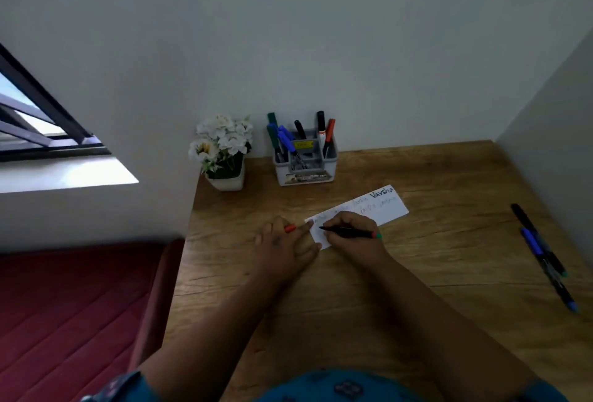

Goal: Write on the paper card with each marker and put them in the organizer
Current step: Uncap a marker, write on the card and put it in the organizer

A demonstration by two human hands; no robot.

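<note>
Your right hand (349, 230) curls its fingers round a slim black marker with a red and green band at its back end (348, 232), the tip lying on the near left part of the long white paper card (385, 205). The card lies flat and slanted on the brown wood-grain tabletop (417, 321), with several handwritten words across its far half; one is dark and bold, the others faint and hard to read. Your left hand (287, 246) rests just left of the card with fingers mostly straight, fingertips pressing the card's left edge, and a small red marker cap (289, 228) is pinched between two of them.

The grey plastic organizer (305, 160), a boxy caddy with several compartments and a printed label on its front, stands at the back of the table near the wall. It holds upright markers with green, blue, black and red caps. Just left of it sits a square white pot of white artificial flowers (224, 151).

Well off to the right, two or three dark, slender markers with blue and green ends (545, 257) lie loosely overlapped on the wood.
</note>
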